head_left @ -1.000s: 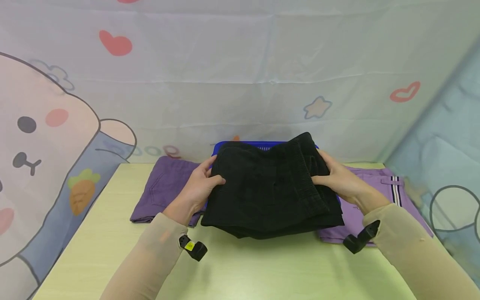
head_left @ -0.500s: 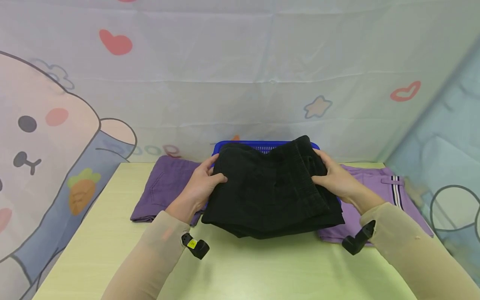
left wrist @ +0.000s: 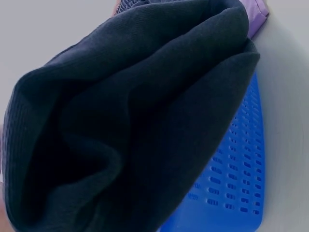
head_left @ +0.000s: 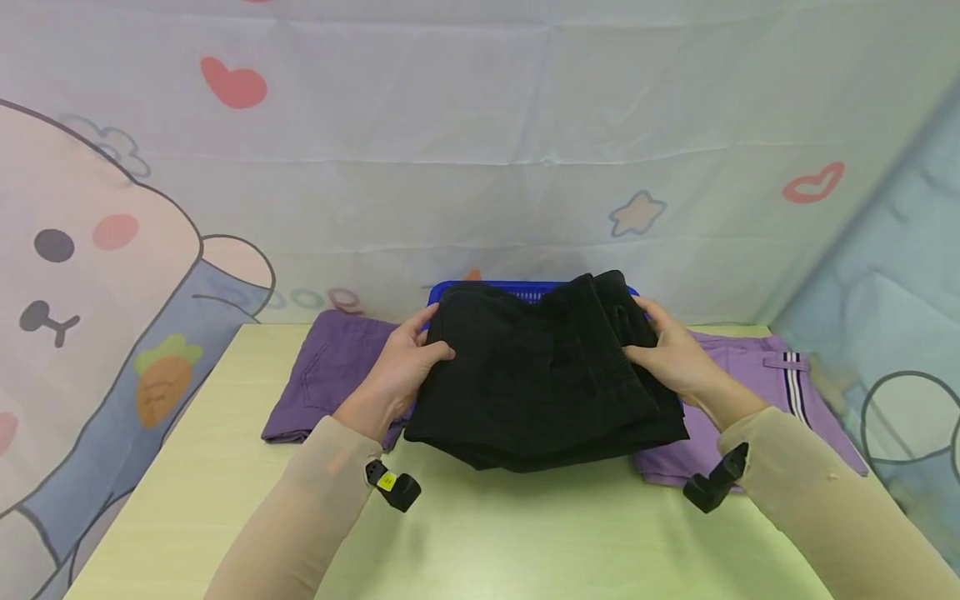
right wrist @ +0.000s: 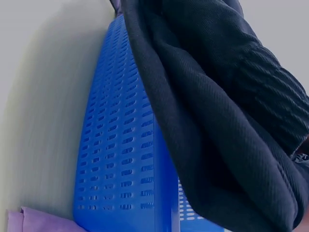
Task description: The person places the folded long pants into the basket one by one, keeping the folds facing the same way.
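Folded black pants (head_left: 525,383) with a ribbed elastic waistband are held between both hands, over a blue perforated plastic basket (head_left: 525,290). My left hand (head_left: 397,362) grips their left edge, thumb on top and fingers behind. On the opposite side my right hand (head_left: 678,354) holds the edge near the waistband in the same way. In the left wrist view the fabric's folded layers (left wrist: 145,96) hang over the basket (left wrist: 236,174). The right wrist view shows the cloth (right wrist: 207,106) overlapping the rim of the basket (right wrist: 116,130). Most of the basket's inside is hidden by the pants.
To the left of the basket lies a folded dark purple garment (head_left: 330,367) on the pale wooden table (head_left: 480,533). Light purple pants (head_left: 750,392) with a striped side band lie to the right. A patterned cloth backdrop (head_left: 480,150) stands behind the table.
The pants stay in both hands over the basket. Their lower front edge has risen slightly, and the waistband side has shifted a little under the right hand.
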`<state>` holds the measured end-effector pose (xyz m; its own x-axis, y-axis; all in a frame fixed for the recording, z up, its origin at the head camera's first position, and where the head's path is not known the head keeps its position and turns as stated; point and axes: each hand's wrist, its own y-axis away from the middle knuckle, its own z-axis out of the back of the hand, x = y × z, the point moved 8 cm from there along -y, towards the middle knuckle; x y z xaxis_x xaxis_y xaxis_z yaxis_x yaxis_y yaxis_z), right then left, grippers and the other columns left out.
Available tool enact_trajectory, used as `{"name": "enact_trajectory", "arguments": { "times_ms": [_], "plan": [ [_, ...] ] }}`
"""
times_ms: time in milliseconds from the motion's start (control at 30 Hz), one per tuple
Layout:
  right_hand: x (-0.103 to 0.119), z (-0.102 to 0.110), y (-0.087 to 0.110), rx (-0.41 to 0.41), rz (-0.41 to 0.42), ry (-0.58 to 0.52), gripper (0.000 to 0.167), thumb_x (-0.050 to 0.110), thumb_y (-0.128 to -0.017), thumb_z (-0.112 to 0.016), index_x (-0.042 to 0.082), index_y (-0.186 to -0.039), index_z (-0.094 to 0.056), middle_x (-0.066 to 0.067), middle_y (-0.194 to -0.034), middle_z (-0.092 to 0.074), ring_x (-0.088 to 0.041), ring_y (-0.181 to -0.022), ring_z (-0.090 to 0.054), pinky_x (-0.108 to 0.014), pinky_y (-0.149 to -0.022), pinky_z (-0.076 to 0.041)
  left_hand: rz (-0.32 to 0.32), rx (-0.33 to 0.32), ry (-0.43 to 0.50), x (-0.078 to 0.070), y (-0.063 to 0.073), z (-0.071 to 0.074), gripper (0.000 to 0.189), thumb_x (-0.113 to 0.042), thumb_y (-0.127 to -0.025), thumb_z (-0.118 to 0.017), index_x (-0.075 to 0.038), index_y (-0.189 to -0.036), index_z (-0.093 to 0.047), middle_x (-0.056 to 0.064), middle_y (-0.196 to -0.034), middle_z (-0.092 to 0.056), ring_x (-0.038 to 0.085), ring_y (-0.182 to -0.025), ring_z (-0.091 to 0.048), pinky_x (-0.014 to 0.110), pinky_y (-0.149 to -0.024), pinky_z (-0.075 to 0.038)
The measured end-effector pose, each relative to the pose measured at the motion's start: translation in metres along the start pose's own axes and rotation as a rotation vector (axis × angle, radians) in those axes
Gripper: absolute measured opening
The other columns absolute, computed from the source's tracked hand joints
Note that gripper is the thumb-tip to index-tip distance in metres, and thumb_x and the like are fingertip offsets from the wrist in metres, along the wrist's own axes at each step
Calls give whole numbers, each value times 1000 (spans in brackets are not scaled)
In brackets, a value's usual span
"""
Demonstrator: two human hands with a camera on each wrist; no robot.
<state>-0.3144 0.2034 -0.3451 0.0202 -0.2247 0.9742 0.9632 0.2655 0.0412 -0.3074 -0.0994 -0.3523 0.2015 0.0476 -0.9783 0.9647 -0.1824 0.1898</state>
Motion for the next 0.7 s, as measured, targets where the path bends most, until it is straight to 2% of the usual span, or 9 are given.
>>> {"name": "enact_trajectory", "arguments": {
  "times_ms": [200,400,700],
  "plan": [
    [5,2,-2,-58,35,32,74,-6,-85,-54,15,-148,-23,-10,-112,-49,-13,-76,-66,-36,-65,-57,-19,-8,-3,-5,-1,0,85,7,-79,-51,-23,-152,-18,12,-140,-47,28,-122,-52,34,-88,-52],
    [8,6,-3,-109,22,85,72,-2,-87,-55,18,-149,-24,-15,-121,-48,-11,-81,-64,-34,-68,-57,-49,-12,8,-12,-3,0,86,9,-78,-50,-22,-152,-18,11,-142,-46,27,-122,-52,31,-85,-52],
    [13,10,-5,-154,27,108,74,2,-87,-57,24,-150,-24,-15,-124,-47,-10,-87,-62,-32,-70,-56,-65,-20,-6,-17,-6,-2,85,8,-81,-50,-25,-152,-16,8,-145,-43,26,-127,-48,41,-97,-45]
  ]
}}
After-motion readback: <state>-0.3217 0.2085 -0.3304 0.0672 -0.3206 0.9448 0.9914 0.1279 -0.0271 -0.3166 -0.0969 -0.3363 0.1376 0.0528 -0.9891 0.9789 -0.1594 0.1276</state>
